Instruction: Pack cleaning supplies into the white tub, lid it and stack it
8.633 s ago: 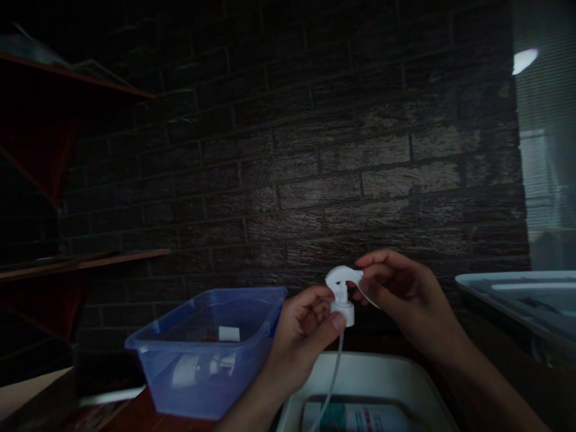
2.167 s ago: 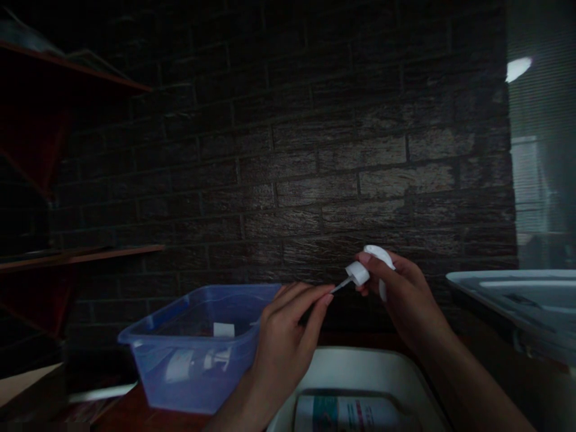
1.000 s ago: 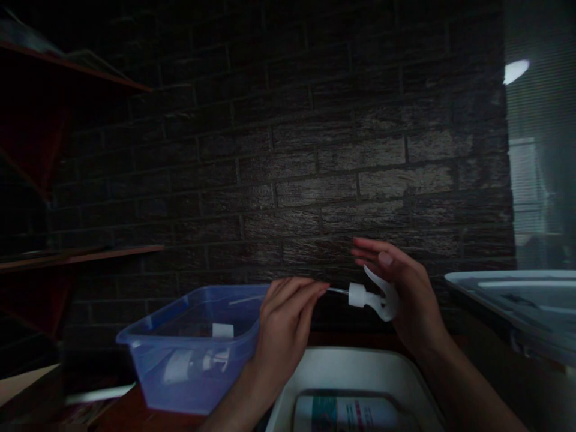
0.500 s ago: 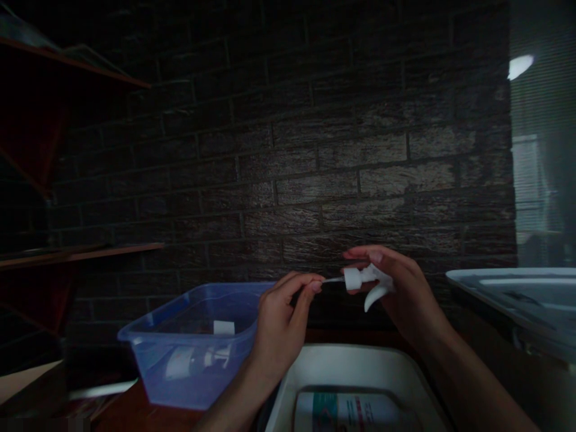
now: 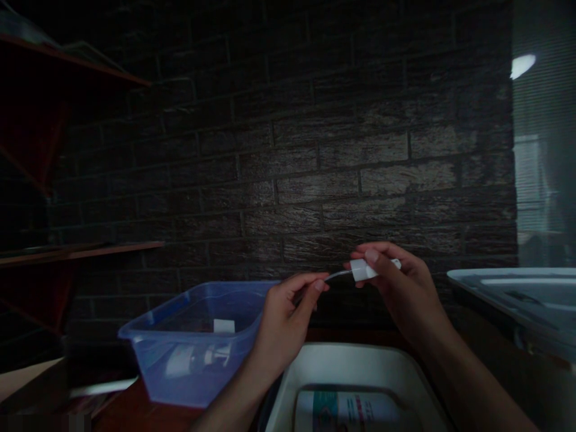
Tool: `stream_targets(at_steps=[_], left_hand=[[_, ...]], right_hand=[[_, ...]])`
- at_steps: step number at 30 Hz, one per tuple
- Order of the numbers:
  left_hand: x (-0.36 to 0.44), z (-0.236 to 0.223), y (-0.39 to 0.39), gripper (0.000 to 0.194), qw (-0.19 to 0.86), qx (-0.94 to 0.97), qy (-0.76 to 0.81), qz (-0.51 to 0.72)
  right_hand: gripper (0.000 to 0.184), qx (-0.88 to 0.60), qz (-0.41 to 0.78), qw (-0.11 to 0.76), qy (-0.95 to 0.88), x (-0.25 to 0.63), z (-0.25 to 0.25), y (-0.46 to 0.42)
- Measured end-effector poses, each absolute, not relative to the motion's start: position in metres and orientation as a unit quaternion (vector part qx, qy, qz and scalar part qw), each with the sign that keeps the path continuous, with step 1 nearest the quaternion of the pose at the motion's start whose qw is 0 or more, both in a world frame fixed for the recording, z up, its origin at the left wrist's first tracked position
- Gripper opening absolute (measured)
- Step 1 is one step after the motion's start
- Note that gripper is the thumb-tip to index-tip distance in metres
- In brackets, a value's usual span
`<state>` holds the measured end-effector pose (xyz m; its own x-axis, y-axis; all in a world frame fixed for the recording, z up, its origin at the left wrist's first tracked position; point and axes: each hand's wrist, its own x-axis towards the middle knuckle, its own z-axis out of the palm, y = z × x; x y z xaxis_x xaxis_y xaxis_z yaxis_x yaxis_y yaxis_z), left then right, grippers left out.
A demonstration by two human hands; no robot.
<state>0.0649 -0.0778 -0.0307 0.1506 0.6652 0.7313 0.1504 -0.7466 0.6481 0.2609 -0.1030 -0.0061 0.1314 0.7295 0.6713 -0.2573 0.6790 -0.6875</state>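
My right hand [image 5: 398, 288] is closed round a white trigger sprayer head [image 5: 365, 269], held sideways in front of the dark brick wall. Its collar points left and a thin clear dip tube [image 5: 338, 275] sticks out of it. My left hand [image 5: 288, 315] pinches the free end of that tube between thumb and fingertips. Both hands hover above a white tub [image 5: 315, 366] in which a bottle with a teal label [image 5: 346, 411] lies on its side.
A translucent blue bin [image 5: 198, 348] with sprayer parts inside stands at the lower left on a reddish table. Wooden shelves [image 5: 81, 252] line the left wall. A grey lidded container [image 5: 517, 294] sits at the right, below a window.
The right hand has turned the sprayer head, so the trigger that hung down is now hidden behind the fingers. The left hand keeps its pinch on the tube. The bins stay put.
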Motion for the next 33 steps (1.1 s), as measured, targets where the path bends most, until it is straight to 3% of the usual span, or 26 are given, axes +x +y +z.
stream_targets(at_steps=[7,14,18,33], left_hand=[[0.063,-0.029,-0.073,0.028,0.304,0.728,0.256,0.559],[0.040,-0.014,-0.066,0.028,0.272,0.702,0.264,0.602],[0.037,-0.011,-0.063,0.026,0.268,0.702,0.262,0.605],[0.054,-0.028,-0.071,0.025,0.361,0.798,0.278,0.395]], right_hand=[[0.029,-0.221,0.280,0.818,-0.452,0.271,-0.005,-0.099],[0.035,-0.317,0.140,0.821,-0.454,0.282,0.001,-0.110],[0.035,-0.327,0.121,0.821,-0.452,0.285,0.003,-0.116],[0.033,-0.339,0.102,0.829,-0.434,0.291,0.004,-0.112]])
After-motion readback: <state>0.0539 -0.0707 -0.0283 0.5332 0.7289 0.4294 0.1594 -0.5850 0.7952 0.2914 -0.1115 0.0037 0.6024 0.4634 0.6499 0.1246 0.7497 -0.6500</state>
